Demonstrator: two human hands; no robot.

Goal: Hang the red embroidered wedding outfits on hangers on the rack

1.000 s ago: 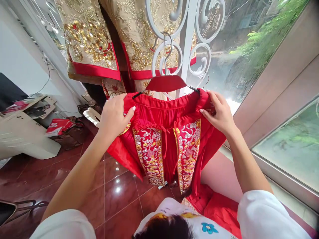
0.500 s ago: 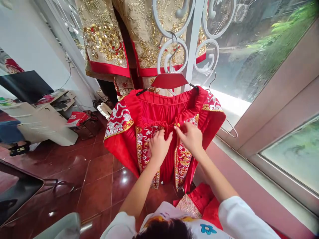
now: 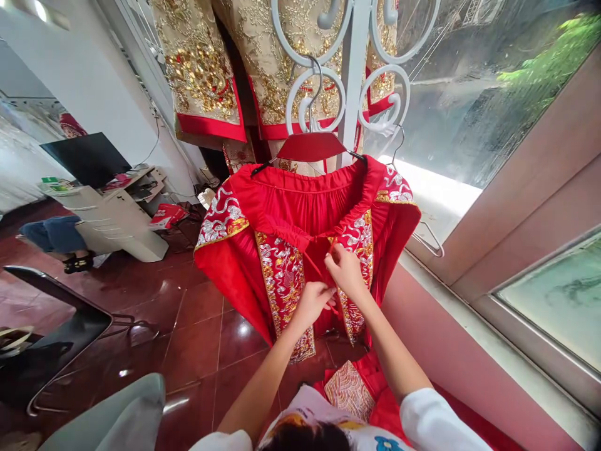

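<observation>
A red pleated skirt [image 3: 319, 207] with silver and gold embroidered panels hangs by its gathered waistband from a red-topped hanger [image 3: 310, 146]. Thin red tie strings [image 3: 312, 262] hang from the middle of the waistband. My left hand [image 3: 315, 304] is closed just below the waistband, its fingers pinched on a red tie string. Higher and to the right, my right hand [image 3: 346, 270] pinches at another red string near the waistband's front edge. Both sets of fingertips are close together in front of the skirt, and their exact hold is partly hidden.
The hanger hooks on a white scrolled metal rack [image 3: 352, 81]. Gold-beaded garments [image 3: 206, 69] hang behind. A window frame [image 3: 526, 207] borders the right; red fabric [image 3: 389, 407] lies below. Left are a chair [image 3: 70, 326], a desk [image 3: 107, 216] and a seated person's legs [image 3: 59, 238].
Both hands have come off the waistband edge. My left hand has moved down and right, drawing a red string out, and my right hand has dropped slightly. The view has shifted a little.
</observation>
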